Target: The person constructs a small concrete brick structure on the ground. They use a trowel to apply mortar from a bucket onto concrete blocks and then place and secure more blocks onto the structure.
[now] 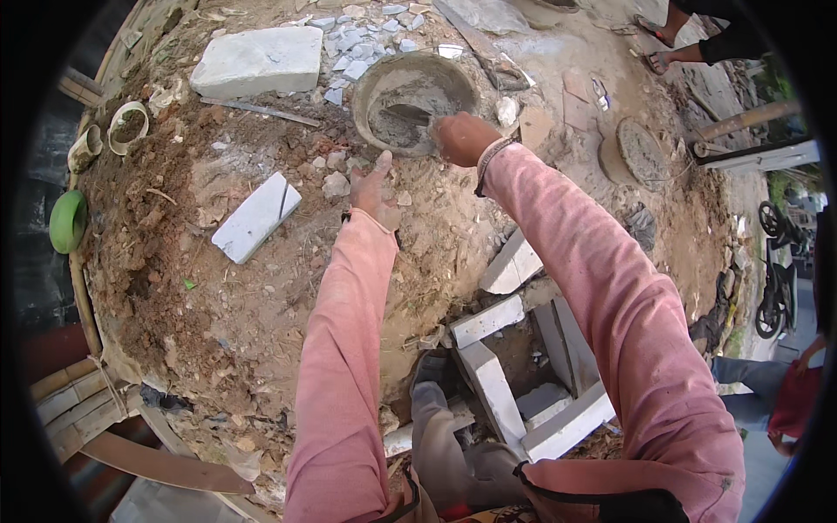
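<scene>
A dark, flat metal blade, apparently a trowel point(406, 112), lies in the round grey mortar basin point(419, 62), the landmark here. The blade points leftward across the basin from the right hand point(468, 139), its long axis running roughly side to side. That hand is the nearer one, at the basin's right near rim, fingers curled tight and seemingly grasping the handle, which they hide. The left hand point(373, 193) is just below the basin's near rim, fingers loosely extended with nothing visible in them; whether the thumb touches the rim, I cannot tell.

Inside the basin is wet grey mortar point(394, 131), thick and uneven. Right of the basin, well apart, a round tub-like vessel point(613, 162) shows a crusted grey face. Far left of the basin, a white ring-shaped container point(112, 132) has brown soil in it. On the near side, to the basin's lower right, pale rectangular blocks point(491, 390) enclose a hollow, with another pale piece lying inside.
</scene>
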Motion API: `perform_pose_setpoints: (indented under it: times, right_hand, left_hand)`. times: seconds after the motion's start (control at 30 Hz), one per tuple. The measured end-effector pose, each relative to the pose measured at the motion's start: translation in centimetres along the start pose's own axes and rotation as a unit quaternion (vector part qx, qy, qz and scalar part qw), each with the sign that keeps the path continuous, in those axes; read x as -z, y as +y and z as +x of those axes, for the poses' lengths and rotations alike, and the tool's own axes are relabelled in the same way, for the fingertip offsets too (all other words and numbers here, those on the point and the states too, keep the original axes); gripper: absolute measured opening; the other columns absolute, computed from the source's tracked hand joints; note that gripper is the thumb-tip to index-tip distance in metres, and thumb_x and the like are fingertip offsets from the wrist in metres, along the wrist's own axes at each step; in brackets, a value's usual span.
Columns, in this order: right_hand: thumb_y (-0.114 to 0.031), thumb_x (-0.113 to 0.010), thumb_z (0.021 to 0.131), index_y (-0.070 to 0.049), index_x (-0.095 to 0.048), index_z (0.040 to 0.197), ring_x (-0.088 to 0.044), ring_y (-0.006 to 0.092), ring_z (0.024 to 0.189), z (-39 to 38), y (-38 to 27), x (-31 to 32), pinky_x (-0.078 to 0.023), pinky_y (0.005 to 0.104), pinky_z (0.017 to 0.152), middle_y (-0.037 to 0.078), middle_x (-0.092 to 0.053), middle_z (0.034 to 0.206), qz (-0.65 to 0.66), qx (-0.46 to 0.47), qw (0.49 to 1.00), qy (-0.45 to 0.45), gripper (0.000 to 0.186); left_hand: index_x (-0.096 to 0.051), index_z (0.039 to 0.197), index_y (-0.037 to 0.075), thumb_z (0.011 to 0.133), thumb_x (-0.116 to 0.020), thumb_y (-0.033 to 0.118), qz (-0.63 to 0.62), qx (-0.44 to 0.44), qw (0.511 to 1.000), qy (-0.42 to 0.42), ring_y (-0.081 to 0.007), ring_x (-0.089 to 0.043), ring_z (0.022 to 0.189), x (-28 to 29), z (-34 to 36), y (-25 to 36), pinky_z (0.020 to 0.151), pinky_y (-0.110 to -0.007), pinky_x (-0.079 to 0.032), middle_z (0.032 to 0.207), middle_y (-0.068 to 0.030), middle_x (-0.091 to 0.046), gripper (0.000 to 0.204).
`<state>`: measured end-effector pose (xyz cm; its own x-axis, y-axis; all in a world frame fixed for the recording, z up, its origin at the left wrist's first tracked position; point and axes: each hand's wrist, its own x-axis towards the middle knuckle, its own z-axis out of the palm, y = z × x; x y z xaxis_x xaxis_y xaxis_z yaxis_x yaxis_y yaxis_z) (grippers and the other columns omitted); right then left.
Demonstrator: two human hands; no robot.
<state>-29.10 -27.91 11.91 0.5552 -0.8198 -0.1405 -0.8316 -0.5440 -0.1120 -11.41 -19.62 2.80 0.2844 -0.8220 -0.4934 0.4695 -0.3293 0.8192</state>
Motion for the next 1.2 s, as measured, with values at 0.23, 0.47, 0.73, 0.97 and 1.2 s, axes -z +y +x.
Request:
perform_pose_setpoints:
  times: [0.23,0.47,0.73,0.97,1.2]
  right_hand:
    - [-0.014,-0.047,0.092,-0.003,-0.061,0.104,-0.069,0.0335,0.075,-5.4,2.4,2.9,-0.055,0.0451,0.062,0.018,-0.068,0.081,-0.124,-0.010,0.992,0.037,0.021]
    - [-0.014,-0.044,0.093,0.000,-0.063,0.104,-0.070,0.0311,0.075,-11.9,4.6,-1.8,-0.055,0.0404,0.059,0.018,-0.069,0.081,-0.092,-0.062,0.993,-0.037,0.026]
    - [-0.027,-0.059,0.089,0.000,-0.065,0.102,-0.068,0.0239,0.065,-21.4,4.6,-1.1,-0.055,0.0361,0.052,0.017,-0.068,0.079,0.288,-0.129,0.879,-0.358,0.030]
    - [-0.030,-0.049,0.100,-0.007,-0.046,0.127,-0.053,0.0116,0.048,-32.2,1.0,-5.8,-0.043,0.0222,0.035,0.008,-0.057,0.078,0.880,-0.316,0.278,-0.221,0.036]
    - [-0.027,-0.041,0.100,-0.003,-0.050,0.118,-0.055,0.0145,0.053,-37.9,-0.1,-3.0,-0.050,0.0281,0.044,0.009,-0.059,0.082,0.864,-0.362,0.298,-0.186,0.031]
  left_hand:
    - [-0.053,0.113,-0.003,0.085,-0.060,0.010,-0.181,0.010,0.983,-0.002,-0.0302,-0.063,0.096,-2.5,4.9,-7.3,0.077,-0.050,-0.056,0.111,-0.0144,-0.059,0.032]
    - [-0.047,0.123,0.003,0.084,-0.056,0.004,-0.083,-0.059,0.994,0.026,-0.0234,-0.060,0.098,-6.0,-5.5,-9.1,0.082,-0.039,-0.052,0.116,-0.0103,-0.057,0.040]
    - [-0.043,0.134,0.001,0.088,-0.058,0.004,0.053,-0.061,0.995,-0.051,-0.0203,-0.058,0.102,-0.2,-13.2,-14.9,0.085,-0.035,-0.050,0.120,-0.0099,-0.056,0.049]
    - [-0.038,0.139,0.001,0.093,-0.062,0.015,-0.068,0.038,0.987,-0.144,-0.0240,-0.055,0.114,-1.4,-21.3,-13.1,0.096,-0.039,-0.049,0.128,-0.0118,-0.053,0.054]
    - [-0.042,0.137,-0.002,0.093,-0.063,0.018,0.063,0.031,0.989,-0.127,-0.0239,-0.053,0.117,2.0,-22.5,-14.7,0.104,-0.035,-0.039,0.127,-0.0123,-0.055,0.052]
